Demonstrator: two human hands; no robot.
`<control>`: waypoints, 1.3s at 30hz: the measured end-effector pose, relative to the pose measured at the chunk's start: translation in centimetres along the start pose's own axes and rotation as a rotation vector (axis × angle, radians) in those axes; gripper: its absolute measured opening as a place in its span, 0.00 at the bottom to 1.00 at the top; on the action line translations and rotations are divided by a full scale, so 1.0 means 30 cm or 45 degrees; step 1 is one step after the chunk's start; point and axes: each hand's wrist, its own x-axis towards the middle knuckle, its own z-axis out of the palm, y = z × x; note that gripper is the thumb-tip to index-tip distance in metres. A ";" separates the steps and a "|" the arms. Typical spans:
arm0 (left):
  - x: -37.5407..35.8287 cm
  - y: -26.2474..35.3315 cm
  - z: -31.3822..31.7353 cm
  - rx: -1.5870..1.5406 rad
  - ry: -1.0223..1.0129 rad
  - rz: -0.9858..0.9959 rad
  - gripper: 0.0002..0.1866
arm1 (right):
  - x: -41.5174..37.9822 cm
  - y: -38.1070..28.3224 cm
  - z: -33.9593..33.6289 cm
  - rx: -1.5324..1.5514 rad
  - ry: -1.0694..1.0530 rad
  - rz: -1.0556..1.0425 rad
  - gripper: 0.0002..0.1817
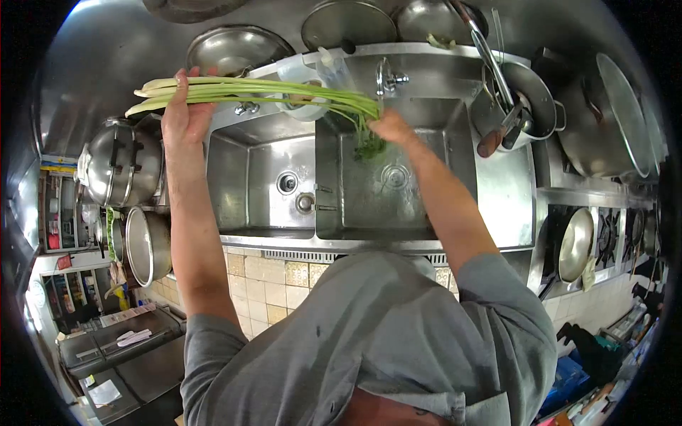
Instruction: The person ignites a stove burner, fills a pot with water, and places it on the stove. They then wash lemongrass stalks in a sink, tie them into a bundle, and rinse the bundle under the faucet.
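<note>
A bunch of celery (256,91) with long thin green stalks stretches level above the double sink. My left hand (187,117) is closed around it near the pale, thick ends, beyond the sink's left side. Over the right basin (433,192), my right hand (393,129) grips the stalks near the other end, just below the faucet (386,77). Dark green leaves (369,148) hang down from there into the basin. Part of my right fingers is hidden, and whether water is running is hard to tell.
The left basin (266,160) has two drain fittings. Plastic containers (305,92) stand behind the stalks. To the right, a large pot (536,92) holds long-handled utensils. Metal bowls (238,50) lean along the back wall, and a big round pot (124,167) stands at left.
</note>
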 end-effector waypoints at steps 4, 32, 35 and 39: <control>-0.041 -0.022 -0.013 0.037 -0.120 0.042 0.16 | -0.064 0.034 -0.149 -0.272 0.161 -0.038 0.25; -0.081 -0.454 0.050 0.374 -0.378 -0.188 0.12 | -0.092 -0.093 -0.079 0.473 -0.633 -0.110 0.15; -0.047 -0.514 -0.018 0.232 -0.211 -0.247 0.12 | 0.000 0.070 -0.121 0.431 -0.591 -0.154 0.16; 0.035 -0.515 -0.144 0.006 0.050 -0.292 0.13 | -0.064 0.041 -0.220 -0.113 -0.490 -0.203 0.16</control>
